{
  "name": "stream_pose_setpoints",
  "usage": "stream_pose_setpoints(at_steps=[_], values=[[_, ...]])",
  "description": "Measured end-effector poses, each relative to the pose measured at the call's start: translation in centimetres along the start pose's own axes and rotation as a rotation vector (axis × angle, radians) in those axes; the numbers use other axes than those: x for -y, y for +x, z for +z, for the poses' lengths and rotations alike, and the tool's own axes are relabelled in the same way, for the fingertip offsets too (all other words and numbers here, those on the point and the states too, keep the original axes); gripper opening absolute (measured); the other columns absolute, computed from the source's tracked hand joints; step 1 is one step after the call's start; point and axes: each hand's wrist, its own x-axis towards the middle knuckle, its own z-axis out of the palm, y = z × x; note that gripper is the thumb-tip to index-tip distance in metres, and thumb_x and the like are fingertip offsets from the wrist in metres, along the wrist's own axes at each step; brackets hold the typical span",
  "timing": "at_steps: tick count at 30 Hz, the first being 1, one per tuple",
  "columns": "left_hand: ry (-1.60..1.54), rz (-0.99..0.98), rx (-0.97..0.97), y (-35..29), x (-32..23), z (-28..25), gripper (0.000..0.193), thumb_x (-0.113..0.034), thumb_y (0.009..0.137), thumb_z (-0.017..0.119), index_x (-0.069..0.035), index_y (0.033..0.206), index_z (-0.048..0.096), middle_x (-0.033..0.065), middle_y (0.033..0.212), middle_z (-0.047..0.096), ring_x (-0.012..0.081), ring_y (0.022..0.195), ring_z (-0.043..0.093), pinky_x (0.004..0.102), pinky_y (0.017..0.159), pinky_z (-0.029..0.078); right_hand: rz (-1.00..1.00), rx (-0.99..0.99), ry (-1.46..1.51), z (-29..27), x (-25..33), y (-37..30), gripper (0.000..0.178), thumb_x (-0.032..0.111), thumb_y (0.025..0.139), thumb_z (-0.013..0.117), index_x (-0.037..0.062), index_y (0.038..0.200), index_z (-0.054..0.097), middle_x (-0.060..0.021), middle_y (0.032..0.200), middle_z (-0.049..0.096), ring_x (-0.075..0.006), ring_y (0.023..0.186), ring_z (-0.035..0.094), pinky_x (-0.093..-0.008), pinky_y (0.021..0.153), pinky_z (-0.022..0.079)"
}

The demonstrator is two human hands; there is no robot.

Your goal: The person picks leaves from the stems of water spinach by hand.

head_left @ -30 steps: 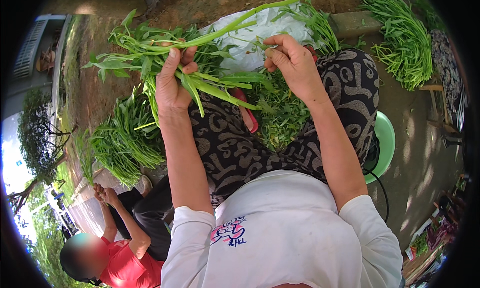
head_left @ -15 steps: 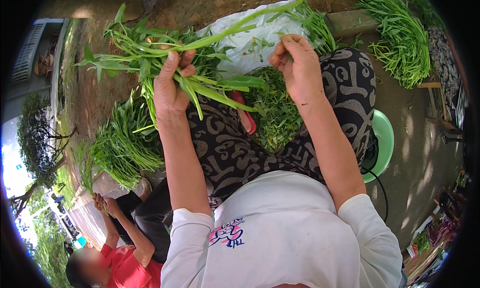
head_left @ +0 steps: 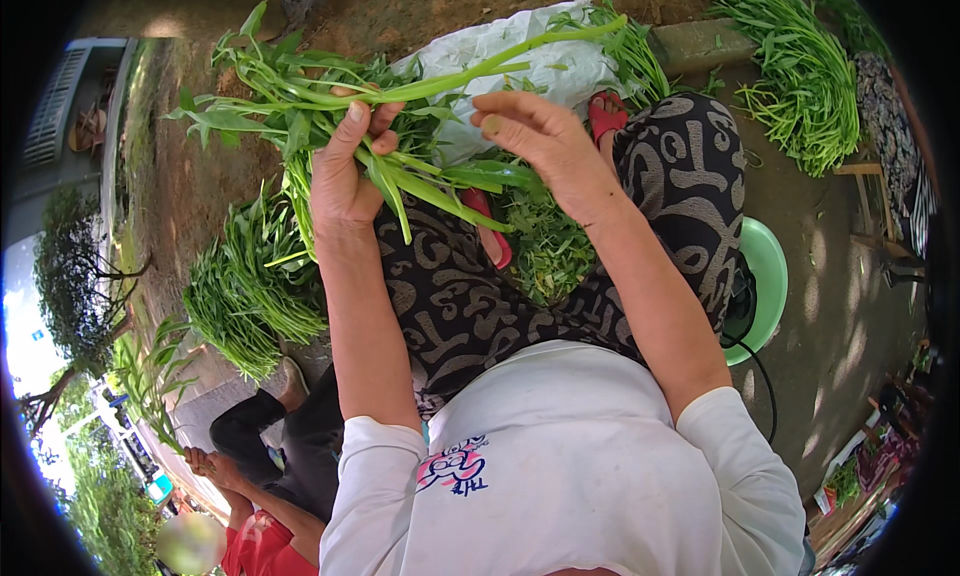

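Observation:
My left hand [head_left: 345, 176] is closed round a loose bunch of water spinach [head_left: 285, 106]. Its leafy tops spread to the left, and the pale stems point right. One thick stem reaches far right across a white plastic sack [head_left: 565, 61]. Close to the stem ends, my right hand [head_left: 550, 148] has its fingers stretched leftward, with a gap between thumb and forefinger and nothing seen in it. Below the hands, a heap of plucked leaves and bits [head_left: 550, 241] covers the ground between my knees.
Piles of water spinach lie at the left [head_left: 255, 286] and far right [head_left: 800, 76]. A green basin [head_left: 765, 286] with a dark cord stands by my right thigh. At lower left a person in red [head_left: 265, 546] holds a leafy stalk. My red sandals [head_left: 605, 116] flank the heap.
My right hand has moved left and slightly down toward the stems, its pinched fingers spreading. The bunch has shifted slightly right. The other person's hands have lowered with the stalk.

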Motion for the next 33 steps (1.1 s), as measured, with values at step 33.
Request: stream_pose_setpoints(at_steps=[33], values=[[-0.067,-0.035,-0.025,0.7,0.3,-0.3,0.025,-0.006,0.084,0.070,-0.009,0.106,0.059,0.0064,0.099,0.064,0.0222,0.091,0.064,0.0236,0.056,0.044,-0.126,-0.397,0.312,-1.1,-0.9,1.1,0.010,0.011,0.090,0.061,0.0032,0.096,0.060,-0.0013,0.087,0.060,-0.0103,0.079,0.055,-0.0256,0.075,0.045]])
